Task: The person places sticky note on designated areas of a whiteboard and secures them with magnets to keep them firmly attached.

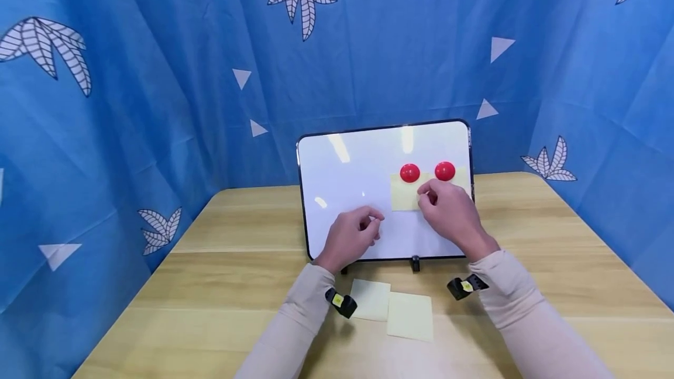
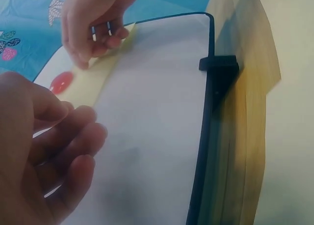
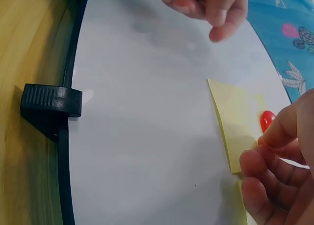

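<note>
A whiteboard [image 1: 342,180] with a black frame stands tilted back on the table. On its right half, a yellow sticky note [image 1: 402,199] sits under a round red magnet [image 1: 410,173]. A second note [image 1: 463,176], mostly behind my right hand, has another red magnet [image 1: 444,171] at its top. My right hand [image 1: 451,210] is at the notes, thumb and fingertips together; whether they pinch paper is unclear. My left hand [image 1: 351,235] hovers by the lower middle of the board, fingers loosely bent, with nothing in them.
Two pale yellow sticky notes [image 1: 411,316] lie on the wooden table [image 1: 237,285] in front of the board, between the forearms. Black stand clips [image 3: 51,101] support the board's lower edge. A blue patterned curtain [image 1: 368,45] hangs behind and along both sides.
</note>
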